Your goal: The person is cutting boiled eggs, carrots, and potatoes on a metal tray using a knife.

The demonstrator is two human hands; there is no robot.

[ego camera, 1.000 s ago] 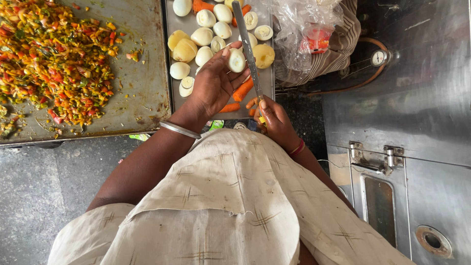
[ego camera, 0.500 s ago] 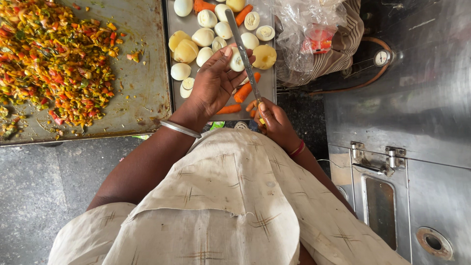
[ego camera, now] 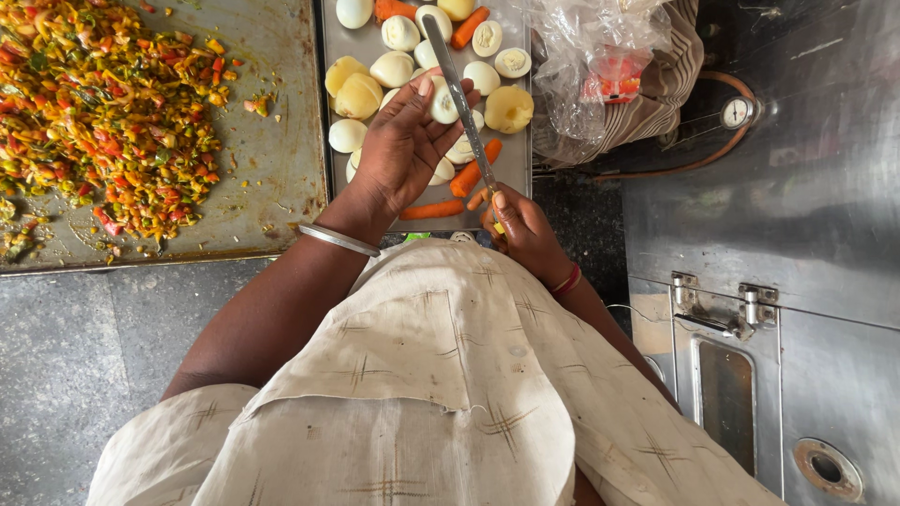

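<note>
I note my left hand [ego camera: 398, 150] cupping a boiled egg [ego camera: 443, 105], right hand [ego camera: 525, 230] fingers clamped on the knife [ego camera: 461, 98]; several eggs halved, whole ones [ego camera: 354, 11] remain on the tray [ego camera: 514, 169]

Boiled eggs [ego camera: 394, 66] and carrot pieces [ego camera: 473, 169] crowd the steel tray [ego camera: 517, 173], leaving bare metal only along its near right edge. A crumpled plastic bag [ego camera: 600, 66] hems in the tray's right side, while chopped vegetables [ego camera: 103, 112] cover the griddle [ego camera: 272, 178] left, its near right corner open.
</note>
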